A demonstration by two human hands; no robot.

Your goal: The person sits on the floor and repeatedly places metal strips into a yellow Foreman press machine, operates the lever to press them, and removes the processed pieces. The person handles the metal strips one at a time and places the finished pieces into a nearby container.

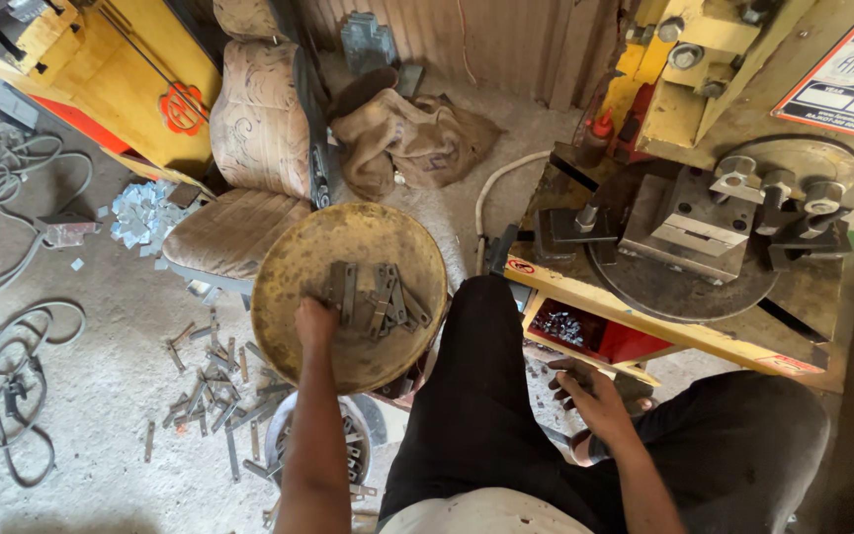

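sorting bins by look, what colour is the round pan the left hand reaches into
Dull yellow-brown with dark rusty speckles: the round pan, seen in the head view.

Metal strips (212, 381) on dusty floor (101, 326)

That round pan (348, 287) is dull metal, all rusty yellow-brown and pitted. The flat strips (378, 297) in it are bare grey steel, matt. The seat cushion (234, 232) is worn, patterned cloth, and the sack (412, 138) looks like coarse burlap. The press bed (684, 247) is dark, oily steel, with chipped yellow paint on the frame (684, 79). The floor (101, 396) is rough, dusty concrete.
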